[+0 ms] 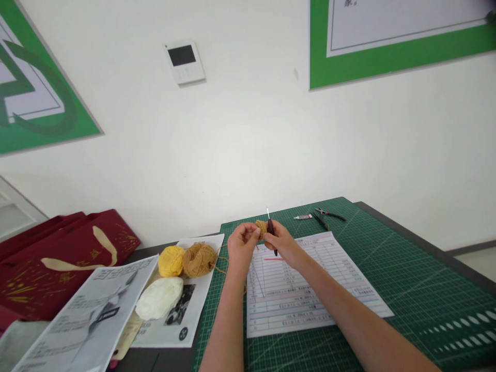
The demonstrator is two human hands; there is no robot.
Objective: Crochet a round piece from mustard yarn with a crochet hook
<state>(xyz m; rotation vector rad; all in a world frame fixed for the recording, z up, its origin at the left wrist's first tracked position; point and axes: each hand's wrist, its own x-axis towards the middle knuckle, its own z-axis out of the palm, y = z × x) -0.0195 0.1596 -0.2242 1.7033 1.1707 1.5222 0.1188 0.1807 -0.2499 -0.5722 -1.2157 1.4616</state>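
Note:
Between my hands, above the printed sheet (310, 289), is a small tan crocheted piece (261, 227). My left hand (243, 242) pinches its left side with thumb and fingers. On the other side, my right hand (282, 240) is closed round a dark-handled crochet hook (270, 227), its metal tip pointing up, and its fingers touch the piece. Tan yarn trails at the left wrist toward a tan ball (199, 260). Beside that ball lie a yellow ball (171, 261) and a cream ball (159, 298).
A green cutting mat (387, 274) covers the table. At its back lie a small tube (303, 217), black tweezers (320, 222) and pliers (331, 214). Papers (93, 315) and dark red bags (58, 263) are at the left. A white wall stands behind.

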